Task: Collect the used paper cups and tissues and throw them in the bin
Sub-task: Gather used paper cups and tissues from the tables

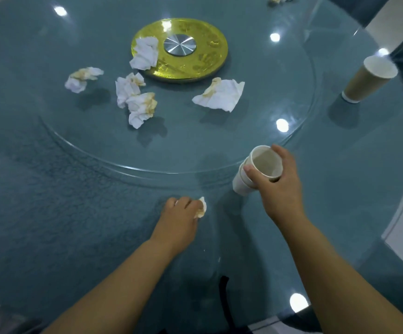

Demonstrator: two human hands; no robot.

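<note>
Glass table (51,225) strewn with litter.
Crumpled tissues (219,95) lay around the gold disc (202,61) mid-table; a brown cup (366,79) stood near the right edge. Right hand (281,186) gripped stacked cups (255,172); left hand (180,213) clutched a stained tissue (201,208) near the front edge.

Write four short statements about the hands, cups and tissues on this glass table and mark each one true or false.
1. The right hand holds a stack of white paper cups. True.
2. The left hand is empty. False: it grips a stained tissue against the table.
3. A crumpled tissue lies partly on the gold disc. True.
4. The brown paper cup is nested in the held stack. False: it stands alone at the table's right side, apart from both hands.
</note>
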